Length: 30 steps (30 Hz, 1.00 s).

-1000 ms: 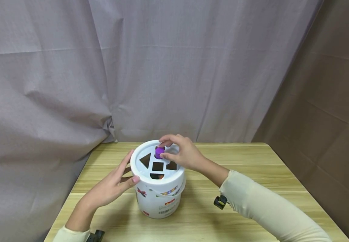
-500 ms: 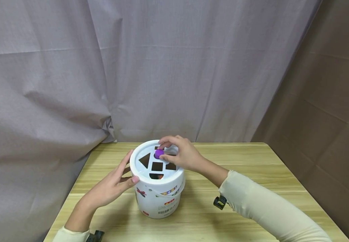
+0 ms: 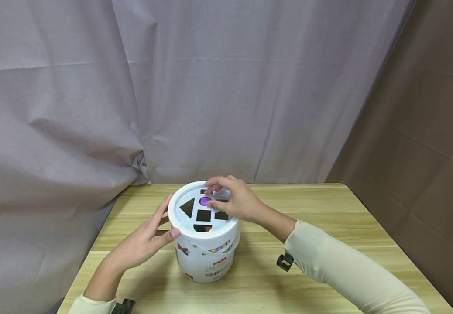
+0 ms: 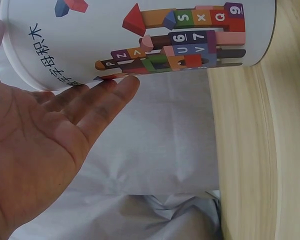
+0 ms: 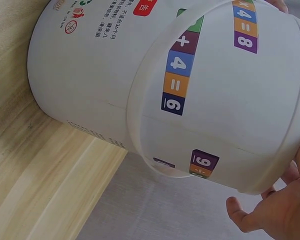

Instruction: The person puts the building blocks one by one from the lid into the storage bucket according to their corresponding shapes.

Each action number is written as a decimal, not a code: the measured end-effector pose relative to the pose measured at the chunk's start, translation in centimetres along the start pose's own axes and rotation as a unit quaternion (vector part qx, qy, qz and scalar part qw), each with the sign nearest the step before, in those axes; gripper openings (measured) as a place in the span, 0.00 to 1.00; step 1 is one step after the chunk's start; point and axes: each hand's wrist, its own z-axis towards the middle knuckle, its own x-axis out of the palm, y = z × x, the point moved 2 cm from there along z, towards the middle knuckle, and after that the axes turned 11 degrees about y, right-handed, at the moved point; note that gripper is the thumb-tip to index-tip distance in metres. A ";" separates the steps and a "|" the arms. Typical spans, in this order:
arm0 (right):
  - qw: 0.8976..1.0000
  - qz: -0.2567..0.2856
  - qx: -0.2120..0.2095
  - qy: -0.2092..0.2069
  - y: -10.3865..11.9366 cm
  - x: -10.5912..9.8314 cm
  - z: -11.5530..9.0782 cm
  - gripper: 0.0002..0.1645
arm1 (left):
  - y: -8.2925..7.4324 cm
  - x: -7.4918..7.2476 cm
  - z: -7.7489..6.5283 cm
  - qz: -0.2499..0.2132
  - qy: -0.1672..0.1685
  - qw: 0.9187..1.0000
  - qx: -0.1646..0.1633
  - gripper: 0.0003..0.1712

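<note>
A white bucket [image 3: 204,261] stands upright, its white lid [image 3: 183,218] cut with several shaped holes. A purple round block [image 3: 205,201] sits down in the round hole, its top about level with the lid or just below. My right hand [image 3: 238,198] hovers over the lid, thumb and index finger bent on either side of that hole and apart from each other; no grip on the block shows. My left hand [image 3: 142,242] rests against the bucket's left side, thumb at the lid rim. In the left wrist view, its straight fingers [image 4: 97,105] lie along the printed wall.
The bucket stands on a wooden table [image 3: 309,270]. A white carry handle [image 5: 135,100] hangs along its side. Behind the table hangs a grey curtain [image 3: 226,96], with a brown cloth [image 3: 419,131] at the right. Something orange [image 3: 207,229] shows through the front hole.
The purple block has sunk from standing above the lid down into the round hole. The right hand keeps nearly the same place, and the left hand and bucket stay put.
</note>
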 end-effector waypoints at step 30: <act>0.998 -0.036 -0.014 -0.045 -1.7 -1.4 -3.2 0.21 | 0.5 0.0 -0.1 0.045 -0.021 0.999 0.017 0.48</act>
